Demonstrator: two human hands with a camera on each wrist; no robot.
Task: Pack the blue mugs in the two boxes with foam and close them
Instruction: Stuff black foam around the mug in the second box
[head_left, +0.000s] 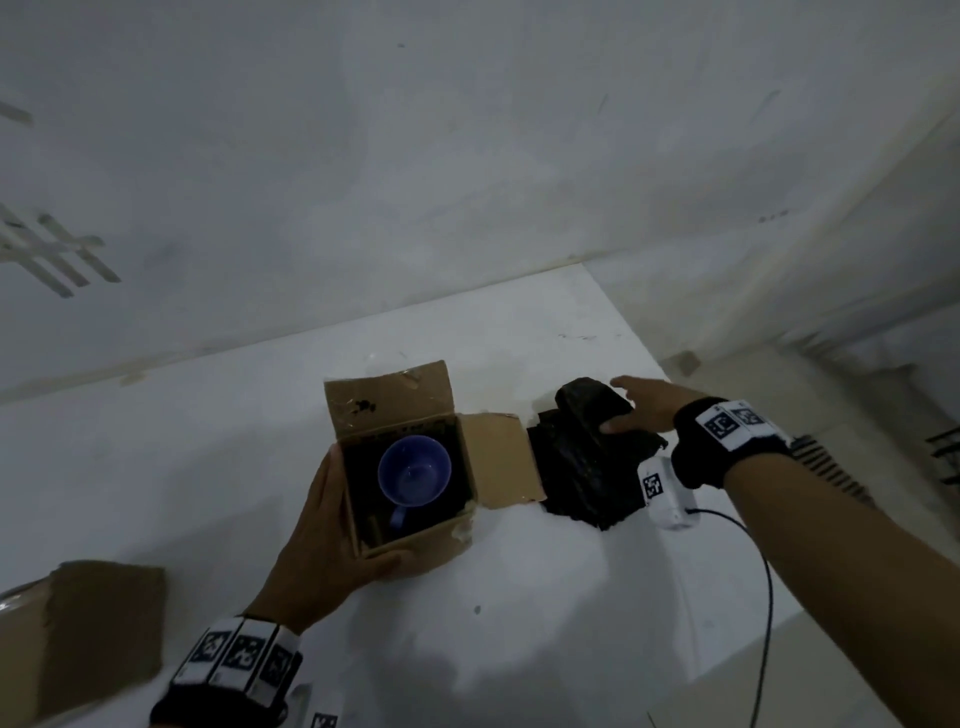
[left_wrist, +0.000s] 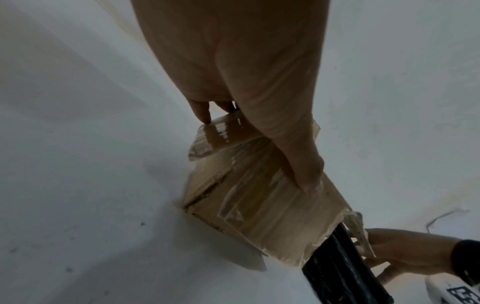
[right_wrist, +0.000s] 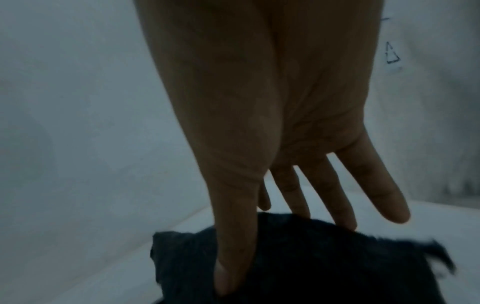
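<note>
An open cardboard box (head_left: 426, 551) stands on the white table, its flaps up at the back and out to the right. A blue mug (head_left: 414, 470) sits upright inside it, surrounded by dark lining. My left hand (head_left: 322, 530) grips the box at its left front corner, thumb along the taped side (left_wrist: 259, 195). Right of the box lies a pile of black foam (head_left: 582, 467). My right hand (head_left: 649, 410) holds the top foam piece (head_left: 587, 402), thumb on its near face (right_wrist: 311, 263) and fingers reaching behind its far edge.
A second cardboard box (head_left: 78, 639) sits at the table's near left corner. The table (head_left: 519, 623) ends just right of the foam, against a white wall at the back. A black cable (head_left: 763, 571) hangs from my right wrist.
</note>
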